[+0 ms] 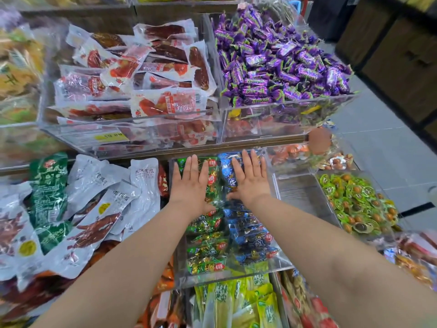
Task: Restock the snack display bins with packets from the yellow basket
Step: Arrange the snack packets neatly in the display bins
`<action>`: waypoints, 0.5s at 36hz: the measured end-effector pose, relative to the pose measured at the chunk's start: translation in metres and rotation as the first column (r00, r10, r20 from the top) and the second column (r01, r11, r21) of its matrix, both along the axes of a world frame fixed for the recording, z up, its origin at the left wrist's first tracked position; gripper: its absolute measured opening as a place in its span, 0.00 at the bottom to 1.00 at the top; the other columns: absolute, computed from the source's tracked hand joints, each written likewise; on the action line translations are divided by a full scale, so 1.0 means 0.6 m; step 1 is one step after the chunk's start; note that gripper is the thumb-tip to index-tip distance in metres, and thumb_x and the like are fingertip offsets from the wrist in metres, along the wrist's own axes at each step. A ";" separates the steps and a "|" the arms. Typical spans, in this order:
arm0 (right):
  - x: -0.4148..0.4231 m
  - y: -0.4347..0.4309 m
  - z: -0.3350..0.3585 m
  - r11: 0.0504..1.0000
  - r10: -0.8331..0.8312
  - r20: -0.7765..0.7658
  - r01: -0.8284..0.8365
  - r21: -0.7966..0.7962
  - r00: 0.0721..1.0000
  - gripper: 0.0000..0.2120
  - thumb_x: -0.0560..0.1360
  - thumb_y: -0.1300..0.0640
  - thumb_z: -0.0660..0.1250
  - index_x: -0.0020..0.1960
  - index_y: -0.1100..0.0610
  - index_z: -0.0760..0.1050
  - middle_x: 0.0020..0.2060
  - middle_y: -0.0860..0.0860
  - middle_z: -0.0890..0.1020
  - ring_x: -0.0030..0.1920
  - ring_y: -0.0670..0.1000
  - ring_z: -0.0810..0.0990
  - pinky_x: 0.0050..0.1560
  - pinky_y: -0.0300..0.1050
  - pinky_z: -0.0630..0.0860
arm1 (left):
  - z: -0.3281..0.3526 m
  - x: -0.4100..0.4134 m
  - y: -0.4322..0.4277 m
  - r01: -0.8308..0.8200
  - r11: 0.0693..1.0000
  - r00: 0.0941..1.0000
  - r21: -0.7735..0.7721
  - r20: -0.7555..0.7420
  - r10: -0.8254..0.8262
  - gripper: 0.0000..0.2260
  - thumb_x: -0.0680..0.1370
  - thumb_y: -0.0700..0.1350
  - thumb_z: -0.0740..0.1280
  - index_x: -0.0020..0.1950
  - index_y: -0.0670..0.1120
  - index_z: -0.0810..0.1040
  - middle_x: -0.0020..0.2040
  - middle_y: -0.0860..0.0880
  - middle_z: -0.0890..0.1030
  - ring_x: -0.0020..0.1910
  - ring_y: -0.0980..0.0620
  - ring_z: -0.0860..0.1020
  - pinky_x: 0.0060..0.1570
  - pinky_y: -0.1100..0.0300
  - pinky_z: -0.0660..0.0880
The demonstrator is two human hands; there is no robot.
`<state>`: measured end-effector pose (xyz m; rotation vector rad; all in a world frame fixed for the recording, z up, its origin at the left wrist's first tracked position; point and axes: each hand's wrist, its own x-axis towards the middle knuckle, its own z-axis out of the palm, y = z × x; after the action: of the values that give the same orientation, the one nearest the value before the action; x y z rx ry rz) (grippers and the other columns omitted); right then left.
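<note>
A clear acrylic bin [275, 266] in the middle of the display holds green snack packets [205, 254] on its left side and blue snack packets [248, 235] on its right side. My left hand [190, 185] lies flat, palm down, fingers spread, on the green packets at the bin's far end. On the blue packets beside it my right hand [249, 178] rests the same way. Neither hand holds a packet. The yellow basket is out of view.
An empty clear bin [305, 192] stands just right of my right hand, then a bin of green-wrapped sweets [359, 202]. White and green pouches [99, 202] lie left. Above are bins of red sausage packs [142, 74] and purple candies [281, 60]. Yellow-green packs [238, 301] sit below.
</note>
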<state>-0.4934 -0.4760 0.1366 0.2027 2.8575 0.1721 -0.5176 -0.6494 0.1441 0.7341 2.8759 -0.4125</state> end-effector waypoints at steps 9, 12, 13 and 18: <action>0.042 -0.010 0.007 0.997 0.080 -0.035 -0.080 -0.010 0.996 0.56 0.73 0.36 0.61 0.59 0.55 0.12 0.63 0.58 0.18 0.60 0.59 0.14 0.56 0.58 0.14 | 0.013 0.021 -0.002 0.014 0.997 0.998 0.082 -0.056 -0.009 0.42 0.79 0.64 0.54 0.76 0.44 0.31 0.78 0.39 0.38 0.77 0.41 0.36 0.71 0.37 0.35; 0.061 -0.013 0.004 0.993 0.118 -0.036 -0.118 -0.002 0.992 0.50 0.77 0.46 0.60 0.61 0.55 0.13 0.65 0.57 0.20 0.61 0.59 0.15 0.58 0.56 0.16 | 0.018 0.026 -0.009 0.039 0.995 0.998 0.087 -0.046 -0.035 0.42 0.79 0.61 0.57 0.75 0.44 0.30 0.79 0.40 0.39 0.77 0.41 0.36 0.70 0.41 0.32; 0.063 -0.014 0.004 0.994 0.111 -0.050 -0.112 -0.006 0.992 0.48 0.78 0.50 0.59 0.62 0.55 0.14 0.65 0.57 0.20 0.62 0.59 0.16 0.59 0.56 0.17 | 0.020 0.026 -0.013 0.048 0.994 0.998 0.097 -0.047 -0.044 0.42 0.79 0.59 0.58 0.75 0.44 0.30 0.79 0.41 0.39 0.77 0.41 0.36 0.70 0.42 0.31; 0.070 -0.019 0.012 0.993 0.088 -0.091 -0.094 -0.073 0.992 0.44 0.78 0.47 0.58 0.71 0.56 0.23 0.70 0.56 0.25 0.64 0.57 0.19 0.64 0.54 0.22 | 0.042 0.038 -0.031 0.104 0.974 0.994 0.202 -0.065 -0.093 0.37 0.78 0.54 0.60 0.79 0.46 0.41 0.80 0.44 0.44 0.77 0.44 0.37 0.69 0.47 0.29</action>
<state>-0.4513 -0.4876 0.1439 0.0657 2.9557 0.0721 -0.4946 -0.6678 0.1693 0.9153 2.9733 -0.1488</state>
